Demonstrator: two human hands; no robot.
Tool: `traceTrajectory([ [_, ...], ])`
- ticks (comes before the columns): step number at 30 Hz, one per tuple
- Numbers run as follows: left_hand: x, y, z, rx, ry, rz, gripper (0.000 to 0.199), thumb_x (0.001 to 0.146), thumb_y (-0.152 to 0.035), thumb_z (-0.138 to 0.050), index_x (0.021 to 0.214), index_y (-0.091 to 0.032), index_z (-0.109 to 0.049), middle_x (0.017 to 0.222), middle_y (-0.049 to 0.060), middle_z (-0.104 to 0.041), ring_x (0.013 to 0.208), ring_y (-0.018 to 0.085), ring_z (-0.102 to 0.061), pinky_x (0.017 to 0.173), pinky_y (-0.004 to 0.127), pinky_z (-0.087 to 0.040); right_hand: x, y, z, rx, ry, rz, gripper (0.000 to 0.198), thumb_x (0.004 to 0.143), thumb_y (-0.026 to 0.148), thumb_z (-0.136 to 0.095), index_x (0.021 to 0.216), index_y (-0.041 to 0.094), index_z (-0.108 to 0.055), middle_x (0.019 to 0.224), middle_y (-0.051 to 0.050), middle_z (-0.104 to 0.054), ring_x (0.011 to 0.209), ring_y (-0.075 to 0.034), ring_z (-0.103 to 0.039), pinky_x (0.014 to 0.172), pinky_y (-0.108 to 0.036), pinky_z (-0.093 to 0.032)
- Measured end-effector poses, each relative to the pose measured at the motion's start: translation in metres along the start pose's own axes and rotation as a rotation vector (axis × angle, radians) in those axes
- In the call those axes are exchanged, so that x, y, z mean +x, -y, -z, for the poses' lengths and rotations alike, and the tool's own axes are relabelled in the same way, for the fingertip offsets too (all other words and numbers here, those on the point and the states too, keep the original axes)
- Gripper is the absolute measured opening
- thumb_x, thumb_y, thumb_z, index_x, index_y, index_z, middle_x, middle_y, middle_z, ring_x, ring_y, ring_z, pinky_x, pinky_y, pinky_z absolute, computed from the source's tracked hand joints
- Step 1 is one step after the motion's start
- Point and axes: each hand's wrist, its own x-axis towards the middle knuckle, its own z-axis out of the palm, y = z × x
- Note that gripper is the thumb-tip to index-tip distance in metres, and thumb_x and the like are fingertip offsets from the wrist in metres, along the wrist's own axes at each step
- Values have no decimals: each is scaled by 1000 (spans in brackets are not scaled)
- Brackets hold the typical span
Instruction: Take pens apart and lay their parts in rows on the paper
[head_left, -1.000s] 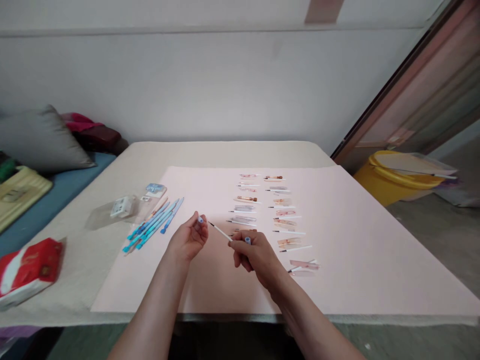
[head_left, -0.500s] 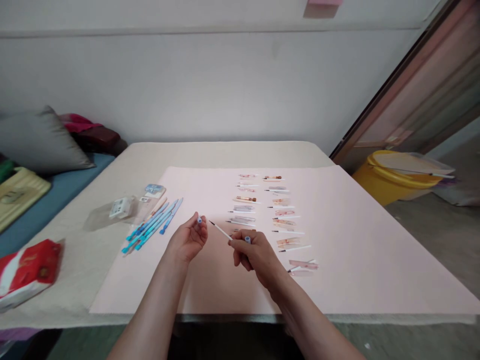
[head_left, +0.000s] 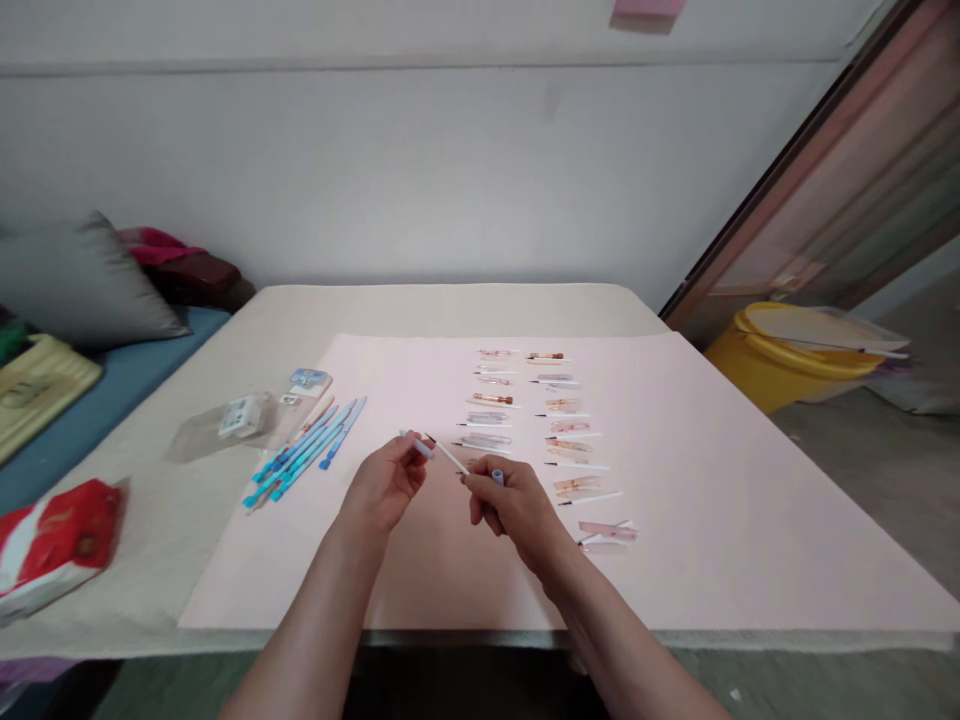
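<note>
My left hand (head_left: 384, 484) is closed in a pinch on a small pale-blue pen part (head_left: 418, 446), a short tube that looks like a cap. Between the fingers of my right hand (head_left: 517, 502) is a slim white pen refill (head_left: 451, 459), its dark tip pointing up and left, close to the pale-blue part. A second pale-blue piece (head_left: 497, 478), round at the end, pokes out of the same hand; most of it is hidden. Both hands are above the pink sheet (head_left: 435, 590). White refills and clear pen pieces (head_left: 574, 485) lie in two columns beyond and right of my hands.
Several blue pens (head_left: 311, 450) lie in a bunch at left, beside a clear plastic package (head_left: 202, 430). A red and white packet (head_left: 64, 540) is near the left table edge. A yellow bucket (head_left: 780, 360) stands off the table at right.
My left hand has moved right, and the pale-blue part in it is now turned sideways toward the refill. My right hand has shifted slightly, bringing the refill tip close to it.
</note>
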Motion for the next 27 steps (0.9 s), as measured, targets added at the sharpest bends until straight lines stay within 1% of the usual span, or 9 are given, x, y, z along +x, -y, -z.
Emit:
traceTrajectory([
  [2, -4, 6, -4, 50, 54, -10, 7, 79, -16, -62, 83, -11, -61, 82, 8, -64, 60, 7, -57, 48, 14, -46, 2, -1, 3, -134, -58, 54, 16, 80, 27, -48, 73, 17, -59, 52, 2, -57, 40, -7, -39, 42, -20, -29],
  [5, -11, 14, -12, 78, 120, 1, 11, 75, -18, -67, 84, -12, -62, 85, 8, -64, 66, 8, -58, 53, 15, -47, 3, -2, 8, -353, -145, 164, 19, 81, 26, -48, 67, 18, -58, 55, 2, -57, 49, -9, -45, 50, -20, -33],
  [7, -15, 19, -16, 90, 128, 16, 13, 73, -18, -69, 82, -13, -63, 83, 6, -64, 67, 8, -58, 56, 16, -47, 4, -2, 10, -450, -169, 206, 21, 82, 27, -49, 64, 19, -58, 55, 3, -56, 53, -10, -47, 52, -20, -33],
  [9, -17, 24, -19, 108, 118, 21, 14, 70, -19, -72, 80, -14, -63, 79, 3, -63, 65, 8, -58, 58, 17, -47, 5, -2, 12, -501, -168, 210, 22, 82, 28, -49, 65, 19, -59, 55, 3, -56, 53, -10, -46, 52, -21, -32],
  [12, -18, 28, -20, 148, 105, 0, 18, 66, -19, -74, 79, -15, -63, 76, 2, -61, 66, 9, -58, 59, 18, -46, 6, -2, 14, -527, -142, 205, 22, 83, 30, -49, 67, 19, -60, 58, 2, -58, 55, -10, -48, 53, -21, -32],
  [18, -17, 35, -19, 204, 57, -27, 20, 63, -21, -76, 77, -15, -63, 77, 3, -63, 69, 11, -60, 59, 20, -44, 9, -5, 22, -589, -78, 166, 21, 81, 29, -49, 69, 20, -64, 60, 1, -59, 55, -11, -48, 52, -22, -32],
  [24, -16, 40, -20, 206, 30, 8, 19, 62, -19, -76, 75, -14, -62, 76, 4, -65, 67, 12, -61, 58, 20, -44, 14, -12, 26, -575, -36, 104, 20, 79, 29, -51, 75, 21, -69, 54, 2, -53, 48, -11, -42, 47, -22, -29],
  [27, -17, 41, -22, 221, 21, 26, 17, 64, -18, -74, 75, -14, -62, 77, 6, -65, 67, 12, -61, 58, 21, -45, 14, -13, 27, -550, -11, 105, 21, 79, 29, -51, 81, 21, -71, 58, 1, -56, 49, -10, -43, 48, -22, -30],
])
